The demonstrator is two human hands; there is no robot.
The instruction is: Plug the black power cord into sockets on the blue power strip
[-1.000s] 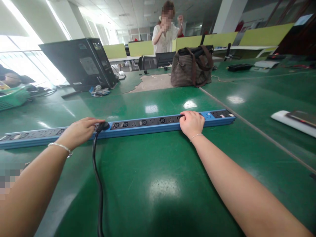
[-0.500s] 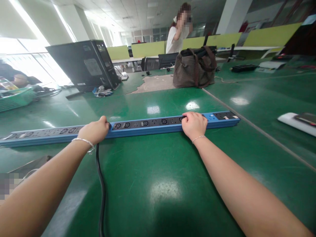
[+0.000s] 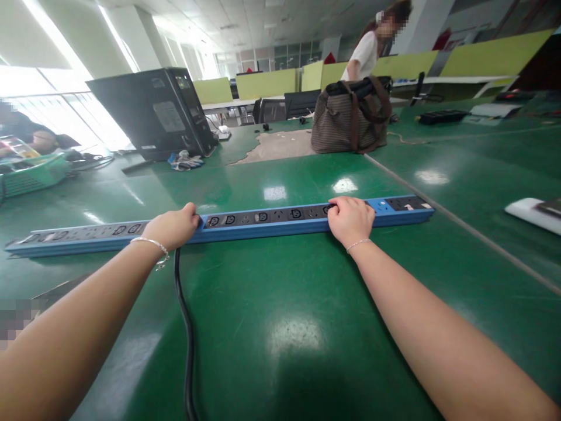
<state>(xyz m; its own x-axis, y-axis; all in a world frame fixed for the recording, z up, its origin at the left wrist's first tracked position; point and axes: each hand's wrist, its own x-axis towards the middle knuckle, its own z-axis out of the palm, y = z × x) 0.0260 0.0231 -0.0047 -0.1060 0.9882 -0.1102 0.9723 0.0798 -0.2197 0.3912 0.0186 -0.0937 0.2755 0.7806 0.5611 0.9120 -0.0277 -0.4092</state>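
A long blue power strip (image 3: 272, 230) with black socket sections lies across the green table, its outlets facing up. My left hand (image 3: 173, 227) is closed around it left of the middle, the fingers mostly hidden behind the far edge. Right of the middle, my right hand (image 3: 352, 221) grips the same strip, thumb near a socket and fingers over the back. A thick black cable (image 3: 186, 327) runs from beneath my left hand toward the table's near side. Bracelets circle both wrists.
On the green table (image 3: 263, 292) stand a black computer case (image 3: 153, 117) with gloves (image 3: 186, 161) beside it, and a brown bag (image 3: 335, 120). A green basket (image 3: 37, 175) is at left, a white object (image 3: 532, 213) at right. Behind the bag is a person (image 3: 366, 55).
The whole view has shifted slightly, so the strip and both hands appear a little further right. Both hands keep their grip. The person behind has moved right and leans, arms lowered.
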